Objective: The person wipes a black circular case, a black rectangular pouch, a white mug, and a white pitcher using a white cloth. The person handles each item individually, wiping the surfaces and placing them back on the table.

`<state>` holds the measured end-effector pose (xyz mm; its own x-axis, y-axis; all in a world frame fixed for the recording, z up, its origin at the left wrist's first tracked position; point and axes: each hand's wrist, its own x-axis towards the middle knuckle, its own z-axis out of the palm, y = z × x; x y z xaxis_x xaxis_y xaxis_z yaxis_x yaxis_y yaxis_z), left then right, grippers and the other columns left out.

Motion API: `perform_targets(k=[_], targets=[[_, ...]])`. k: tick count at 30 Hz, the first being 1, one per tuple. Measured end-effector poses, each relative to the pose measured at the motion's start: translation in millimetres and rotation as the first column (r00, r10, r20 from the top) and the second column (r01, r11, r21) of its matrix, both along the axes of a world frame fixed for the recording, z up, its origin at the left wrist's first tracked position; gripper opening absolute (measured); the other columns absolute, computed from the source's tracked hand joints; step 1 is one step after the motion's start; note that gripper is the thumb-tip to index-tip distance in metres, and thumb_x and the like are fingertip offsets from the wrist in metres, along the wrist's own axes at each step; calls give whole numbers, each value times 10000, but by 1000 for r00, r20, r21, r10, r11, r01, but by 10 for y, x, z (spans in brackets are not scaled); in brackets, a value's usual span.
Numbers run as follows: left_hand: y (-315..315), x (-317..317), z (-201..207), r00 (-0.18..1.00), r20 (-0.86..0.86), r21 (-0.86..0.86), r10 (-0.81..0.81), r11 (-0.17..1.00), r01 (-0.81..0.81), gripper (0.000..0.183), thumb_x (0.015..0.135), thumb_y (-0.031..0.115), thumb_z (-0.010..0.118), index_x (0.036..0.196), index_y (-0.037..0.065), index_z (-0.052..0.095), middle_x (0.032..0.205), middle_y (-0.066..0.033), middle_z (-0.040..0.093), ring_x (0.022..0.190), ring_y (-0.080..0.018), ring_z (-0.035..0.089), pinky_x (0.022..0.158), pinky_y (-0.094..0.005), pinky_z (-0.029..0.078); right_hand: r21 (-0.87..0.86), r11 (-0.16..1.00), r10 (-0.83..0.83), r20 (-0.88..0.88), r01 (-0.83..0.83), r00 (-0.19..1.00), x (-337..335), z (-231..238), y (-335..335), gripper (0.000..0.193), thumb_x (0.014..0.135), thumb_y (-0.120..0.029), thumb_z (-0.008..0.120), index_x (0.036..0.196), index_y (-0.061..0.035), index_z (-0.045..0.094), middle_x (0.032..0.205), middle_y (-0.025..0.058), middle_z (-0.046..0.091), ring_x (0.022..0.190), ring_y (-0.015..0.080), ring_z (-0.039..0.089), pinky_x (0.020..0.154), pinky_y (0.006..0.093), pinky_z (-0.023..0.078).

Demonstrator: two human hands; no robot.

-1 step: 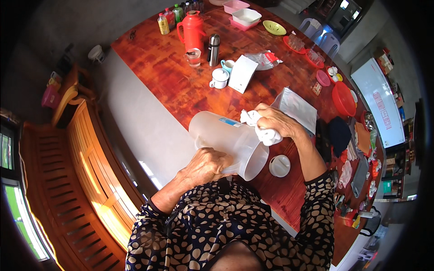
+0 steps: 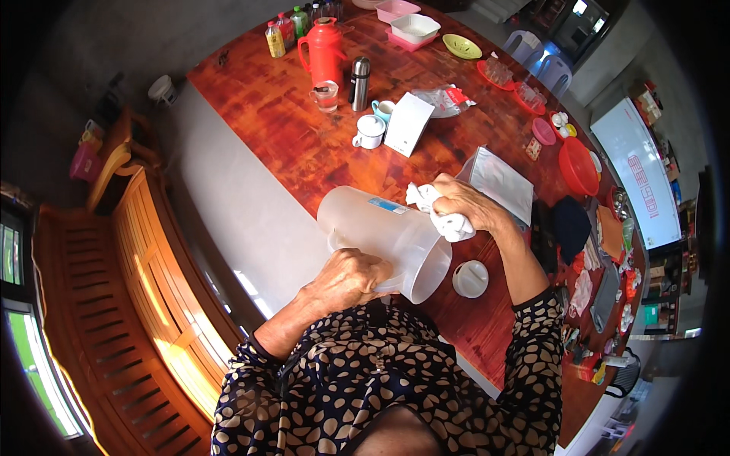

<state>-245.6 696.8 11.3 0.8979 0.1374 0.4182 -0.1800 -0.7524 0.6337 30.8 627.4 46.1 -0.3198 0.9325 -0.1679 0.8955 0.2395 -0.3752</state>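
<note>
A large frosted plastic pitcher (image 2: 380, 239) lies tilted on its side in front of me, its mouth toward me and to the right. My left hand (image 2: 348, 275) is closed around its handle. A blue-and-white label (image 2: 388, 205) sticks to its upper side. In my right hand (image 2: 468, 204) a crumpled white cloth (image 2: 449, 222) is gripped, close against the pitcher's far right side. On the table just right of the pitcher's mouth lies a round white lid (image 2: 471, 279).
The glossy red-brown table (image 2: 281, 129) holds a red thermos jug (image 2: 322, 53), a steel flask (image 2: 359, 85), a lidded white mug (image 2: 369, 131), a white box (image 2: 409, 124) and a red basin (image 2: 579, 166). Clutter fills its right side. A wooden bench (image 2: 160, 281) stands at left.
My right hand and the cloth have shifted very slightly; the pitcher and my left hand look the same.
</note>
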Motion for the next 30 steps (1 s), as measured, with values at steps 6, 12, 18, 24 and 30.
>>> perform_targets(k=[6, 12, 18, 24, 30], targets=[[23, -12, -157, 999, -45, 89, -22, 996, 26, 179, 627, 97, 685, 726, 38, 548, 639, -111, 567, 611, -312, 589, 557, -409, 472, 118, 902, -280, -571, 415, 772, -683, 185, -137, 252, 842, -76, 537, 1092, -58, 558, 995, 111, 608, 915, 268, 602, 800, 391, 475], [-129, -143, -303, 996, -27, 134, -84, 987, 87, 139, 638, 59, 634, 767, 48, 584, 629, -90, 578, 603, -273, 601, 540, -403, 480, 301, 953, 73, -157, -23, 985, -1116, 1, -375, 227, 850, -69, 550, 1068, -35, 605, 1075, 98, 542, 1034, 212, 494, 864, 336, 422], [-243, -323, -411, 992, -75, 220, -101, 969, 116, 143, 639, 120, 633, 743, 63, 554, 659, -39, 569, 623, -224, 594, 562, -341, 476, -23, 982, -166, -565, 186, 808, -741, -477, -229, 312, 852, 3, 544, 1159, 7, 599, 1102, 103, 513, 967, 205, 567, 850, 302, 481], [-309, -411, -428, 986, -100, 224, -131, 963, 151, 122, 669, 114, 620, 779, 66, 597, 664, -20, 588, 607, -196, 595, 558, -316, 474, -40, 968, -205, -693, 248, 691, -738, -649, -292, 276, 902, -18, 516, 1163, -19, 606, 1135, 113, 571, 1075, 199, 555, 922, 298, 440], [-382, -463, -594, 995, 7, 252, -104, 963, 99, 181, 686, 155, 593, 844, 66, 594, 623, -29, 535, 622, -196, 587, 575, -322, 462, 88, 980, 197, -307, -178, 931, -1183, -221, -508, 245, 884, -166, 555, 1102, -124, 659, 1195, 29, 582, 1202, 158, 450, 971, 377, 274]])
